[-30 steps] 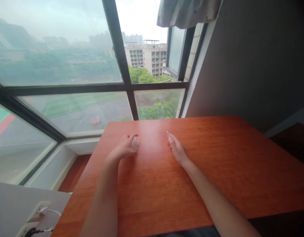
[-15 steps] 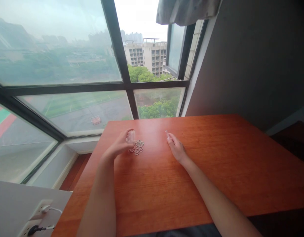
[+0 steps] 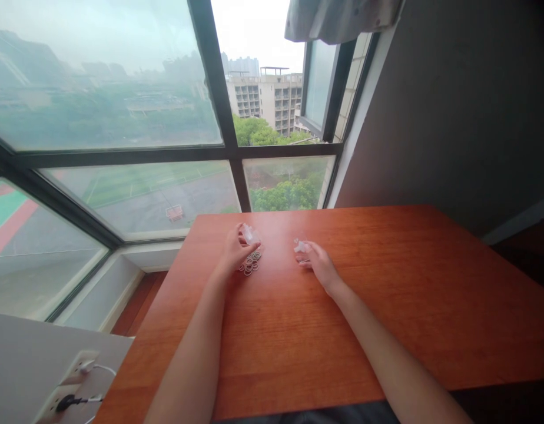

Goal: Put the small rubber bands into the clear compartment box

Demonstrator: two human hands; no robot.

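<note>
My left hand (image 3: 234, 250) is closed around a small clear plastic container (image 3: 251, 235), which is tilted above the table. Just below it lies a cluster of several metal-looking rings (image 3: 249, 266), partly hidden by my fingers. My right hand (image 3: 321, 264), a short way to the right, pinches a small clear plastic piece (image 3: 301, 246) between thumb and fingers. The piece could be a lid, but its exact shape is too small to make out.
The brown wooden table (image 3: 289, 347) stands against a window with dark frames (image 3: 175, 154). A wall socket with plugs (image 3: 73, 388) sits low at the left. A dark grey wall (image 3: 440, 118) rises at the right.
My left hand has moved right and turned, tipping the clear container over the rings. My right hand has rotated, so the clear piece shows a broader side. The view has shifted slightly.
</note>
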